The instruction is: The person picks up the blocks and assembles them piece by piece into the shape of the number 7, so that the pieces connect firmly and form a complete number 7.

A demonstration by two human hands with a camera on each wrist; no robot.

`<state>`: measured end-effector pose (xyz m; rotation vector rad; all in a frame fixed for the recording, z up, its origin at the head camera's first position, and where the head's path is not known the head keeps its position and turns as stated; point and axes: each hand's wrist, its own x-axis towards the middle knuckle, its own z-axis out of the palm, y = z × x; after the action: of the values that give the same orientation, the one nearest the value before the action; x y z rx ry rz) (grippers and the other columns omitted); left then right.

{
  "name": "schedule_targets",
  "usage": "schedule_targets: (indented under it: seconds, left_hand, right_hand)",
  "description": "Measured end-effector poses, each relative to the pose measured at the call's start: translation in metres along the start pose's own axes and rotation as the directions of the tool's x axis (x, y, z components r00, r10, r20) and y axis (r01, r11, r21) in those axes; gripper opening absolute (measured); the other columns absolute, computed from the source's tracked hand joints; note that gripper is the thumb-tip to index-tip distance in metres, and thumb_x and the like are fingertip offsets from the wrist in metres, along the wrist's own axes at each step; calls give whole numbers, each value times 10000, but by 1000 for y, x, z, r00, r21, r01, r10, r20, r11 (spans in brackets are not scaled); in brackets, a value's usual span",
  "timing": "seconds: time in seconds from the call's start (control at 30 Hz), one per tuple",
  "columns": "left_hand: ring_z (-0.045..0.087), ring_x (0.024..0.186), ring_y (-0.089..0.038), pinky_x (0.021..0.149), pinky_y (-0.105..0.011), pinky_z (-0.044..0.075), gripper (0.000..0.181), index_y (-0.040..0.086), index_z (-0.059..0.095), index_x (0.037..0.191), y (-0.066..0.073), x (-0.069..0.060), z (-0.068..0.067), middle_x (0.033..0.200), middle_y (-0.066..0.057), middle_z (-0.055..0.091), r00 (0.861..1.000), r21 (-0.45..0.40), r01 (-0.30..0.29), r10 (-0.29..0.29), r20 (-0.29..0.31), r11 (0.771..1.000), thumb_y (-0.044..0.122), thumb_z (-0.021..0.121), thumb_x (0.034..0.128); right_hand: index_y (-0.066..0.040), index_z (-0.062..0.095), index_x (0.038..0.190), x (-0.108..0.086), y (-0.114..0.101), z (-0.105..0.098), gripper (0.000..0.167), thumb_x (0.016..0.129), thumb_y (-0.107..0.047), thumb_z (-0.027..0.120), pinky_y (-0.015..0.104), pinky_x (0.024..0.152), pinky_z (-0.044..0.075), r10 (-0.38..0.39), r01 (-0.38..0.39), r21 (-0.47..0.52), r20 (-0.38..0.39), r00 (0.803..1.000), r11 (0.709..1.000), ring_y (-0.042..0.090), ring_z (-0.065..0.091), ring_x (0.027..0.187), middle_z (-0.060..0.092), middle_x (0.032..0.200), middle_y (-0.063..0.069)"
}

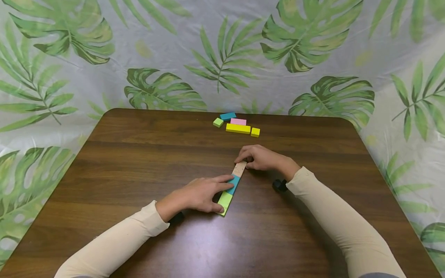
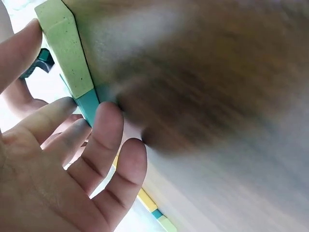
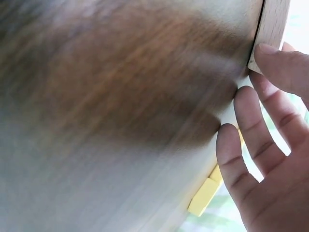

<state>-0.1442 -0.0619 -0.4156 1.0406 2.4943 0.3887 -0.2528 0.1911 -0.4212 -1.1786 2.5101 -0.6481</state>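
Note:
A lime-green block (image 1: 225, 200), a blue block (image 1: 235, 183) and a bare wooden block (image 1: 239, 169) lie end to end in a slanting row on the table. My left hand (image 1: 205, 193) rests on the row, its fingers stretched over the blue block and its thumb on the green block near the close end. At the far end, my right hand (image 1: 263, 157) pinches the wooden block between thumb and forefinger. The right wrist view shows that thumb (image 3: 273, 60) against the wooden block's (image 3: 271, 24) end, the other fingers apart from it.
Towards the table's (image 1: 139, 154) back edge lie a long yellow block (image 1: 238, 128), a small yellow block (image 1: 255, 132), a pink block (image 1: 238, 121), another blue block (image 1: 228, 116) and a small green block (image 1: 218, 122). A leaf-patterned cloth (image 1: 163, 88) hangs behind.

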Motion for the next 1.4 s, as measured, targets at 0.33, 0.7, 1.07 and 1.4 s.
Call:
schedule_targets:
  seconds: [0.33, 0.7, 1.07, 1.4]
  left_hand:
    - [417, 1441, -286, 1071, -522, 442, 934, 230, 299, 1575, -2, 11, -6, 1688, 84, 125, 999, -11, 25, -24, 27, 1000, 468, 785, 814]
    - [344, 1484, -237, 1107, -457, 411, 1032, 275, 187, 1601, -15, 25, -9, 1693, 108, 3, 993, 14, -32, 31, 112, 999, 533, 777, 796]
    - [326, 1490, -199, 1122, -460, 386, 1096, 306, 115, 1607, -15, 29, -13, 1684, 148, -28, 989, 56, -29, 20, 146, 998, 616, 755, 774]
    - [310, 1499, -216, 1135, -466, 370, 1070, 298, 124, 1606, -15, 28, -13, 1687, 133, -17, 988, 54, -31, 23, 154, 998, 612, 742, 790]
  right_hand:
    - [-129, 747, 1172, 0, 2, 2, 351, 891, 48, 635, 247, 713, 457, 2, -2, 14, -9, 1000, 1000, 151, 523, 786, 670, 1112, 42]
    - [-126, 748, 1165, 1, 2, 3, 340, 889, 41, 640, 253, 730, 467, -1, 1, 19, -12, 1000, 1000, 165, 542, 807, 673, 1113, 37]
    - [-123, 747, 1173, -1, 1, 3, 335, 893, 31, 647, 258, 745, 481, 8, -8, 31, -14, 1000, 999, 155, 555, 822, 671, 1126, 44]
    - [-137, 746, 1171, 0, 4, 5, 336, 890, 24, 653, 284, 760, 498, 1, -1, 17, -14, 1000, 1000, 159, 567, 842, 672, 1135, 39]
